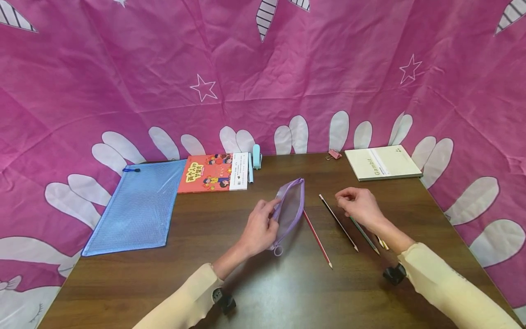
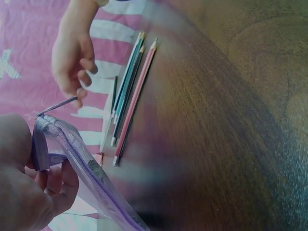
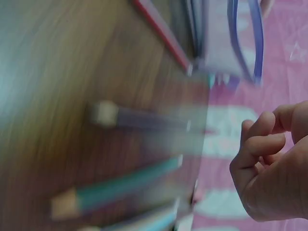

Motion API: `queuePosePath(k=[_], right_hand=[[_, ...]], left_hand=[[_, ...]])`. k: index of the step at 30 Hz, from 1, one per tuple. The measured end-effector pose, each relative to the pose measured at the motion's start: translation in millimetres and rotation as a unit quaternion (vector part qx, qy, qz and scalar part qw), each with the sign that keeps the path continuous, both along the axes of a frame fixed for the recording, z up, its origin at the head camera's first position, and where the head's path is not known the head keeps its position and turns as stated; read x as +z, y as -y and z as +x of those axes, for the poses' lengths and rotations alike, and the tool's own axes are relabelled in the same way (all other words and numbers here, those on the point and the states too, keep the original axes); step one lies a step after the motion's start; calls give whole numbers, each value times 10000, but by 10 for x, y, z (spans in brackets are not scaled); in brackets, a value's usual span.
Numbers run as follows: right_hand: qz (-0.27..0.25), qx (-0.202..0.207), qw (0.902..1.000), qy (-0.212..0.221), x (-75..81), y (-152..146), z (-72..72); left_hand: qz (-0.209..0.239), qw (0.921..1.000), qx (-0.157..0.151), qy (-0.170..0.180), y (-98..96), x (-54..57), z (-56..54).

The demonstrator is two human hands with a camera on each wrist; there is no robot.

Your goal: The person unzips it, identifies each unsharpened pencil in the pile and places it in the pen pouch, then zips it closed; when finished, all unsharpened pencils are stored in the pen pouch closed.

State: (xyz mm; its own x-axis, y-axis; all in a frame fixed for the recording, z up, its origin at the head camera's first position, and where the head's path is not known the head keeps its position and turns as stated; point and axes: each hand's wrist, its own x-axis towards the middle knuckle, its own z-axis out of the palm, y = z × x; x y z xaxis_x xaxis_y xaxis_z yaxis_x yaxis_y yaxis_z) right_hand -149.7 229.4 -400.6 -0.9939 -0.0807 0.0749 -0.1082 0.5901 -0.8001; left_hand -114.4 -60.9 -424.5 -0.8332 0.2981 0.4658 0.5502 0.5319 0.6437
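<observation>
My left hand grips the edge of a purple mesh zip pouch, whose mouth gapes. In the left wrist view, thumb and fingers pinch the pouch near its zipper. My right hand hovers over the pencils, fingers loosely curled with nothing visible between them. A red pencil lies beside the pouch, its upper end hidden behind it. Right of it lie a black pencil and a green pencil. Gold-coloured tips show partly from under the right wrist. The right wrist view is blurred.
A blue mesh zip bag lies at the left, touching a red book. A light-blue pen and a turquoise stapler are beside the book. A pink binder clip and a pale notebook lie at the back right.
</observation>
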Motion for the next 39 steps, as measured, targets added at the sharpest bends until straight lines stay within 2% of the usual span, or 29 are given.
queuePosePath(k=[7, 14, 18, 25, 35, 39], right_hand=[[417, 95, 9983, 397, 6, -515, -52], [822, 231, 9949, 530, -122, -756, -78], [977, 332, 9932, 547, -187, -808, -96], [1221, 450, 9903, 477, -244, -826, -111], [1585, 456, 9858, 323, -278, -801, -114], [1755, 402, 9826, 453, -266, -762, -116]], left_hand=[[6, 9999, 34, -139, -26, -7, -10], [86, 9991, -3, -419, -28, -31, -17], [85, 9993, 10, -359, -26, -23, -12], [29, 9999, -11, 114, -16, -1, -7], [27, 9999, 0, 114, -15, 4, -1], [58, 9999, -7, 156, -11, -2, -3]])
